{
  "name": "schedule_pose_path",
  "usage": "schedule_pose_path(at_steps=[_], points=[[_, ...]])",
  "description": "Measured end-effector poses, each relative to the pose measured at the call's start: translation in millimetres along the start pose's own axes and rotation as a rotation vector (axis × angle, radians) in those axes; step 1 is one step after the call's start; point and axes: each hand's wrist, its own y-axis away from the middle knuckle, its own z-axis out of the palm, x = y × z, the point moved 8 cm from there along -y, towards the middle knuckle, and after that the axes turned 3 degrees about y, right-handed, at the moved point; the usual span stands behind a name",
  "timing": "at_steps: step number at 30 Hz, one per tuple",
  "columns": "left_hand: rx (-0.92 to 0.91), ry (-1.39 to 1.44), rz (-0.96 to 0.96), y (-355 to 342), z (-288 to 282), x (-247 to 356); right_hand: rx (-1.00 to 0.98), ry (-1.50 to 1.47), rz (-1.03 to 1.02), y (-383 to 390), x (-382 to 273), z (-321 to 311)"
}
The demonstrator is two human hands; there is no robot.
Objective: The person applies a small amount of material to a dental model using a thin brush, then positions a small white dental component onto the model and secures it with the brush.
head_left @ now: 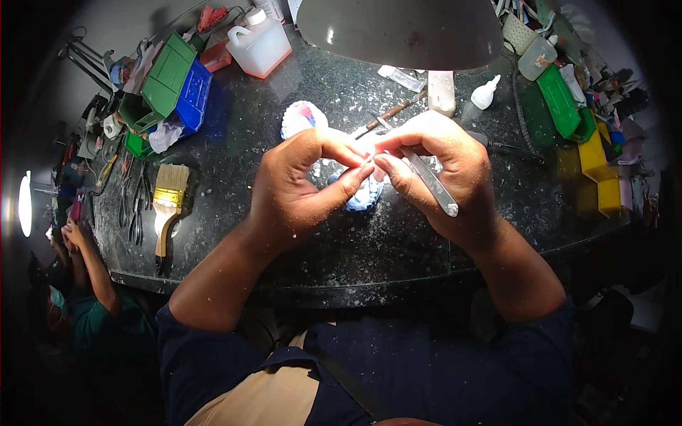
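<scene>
My left hand (298, 181) and my right hand (455, 167) meet under the bright light, fingertips pinched together. Between them is a tiny pinkish piece, too small and glaring to name. A flat metal-handled tool (435, 186) is tucked in my right hand, its rounded, white-smeared end pointing toward me; its working end is hidden. Below my fingertips, a blue dental cast (364, 197) sits on the table, partly covered by my hands. Just beyond my left hand lies another dental cast (303, 119), pale blue with a pink part.
Over the far side of the dusty black table (334, 266) hangs a grey lamp shade (398, 32). A brown-handled tool (389, 117) and a white dropper bottle (486, 92) lie beyond my hands. Left are a brush (169, 202), bins (188, 89), a jug (259, 46) and another person (106, 305).
</scene>
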Motion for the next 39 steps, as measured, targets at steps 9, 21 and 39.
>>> schedule_pose_path(at_steps=[9, 21, 39], points=[[-0.076, -0.083, -0.018, 2, 5, 6, 0.077, -0.109, 0.248, 5, 14, -5], [-0.018, 0.221, -0.099, 4, 6, -4, -0.029, -0.03, 0.101, 0, 4, 1], [-0.116, 0.52, -0.268, 3, 15, -10, 0.117, 0.117, -0.181, -5, -17, -15]])
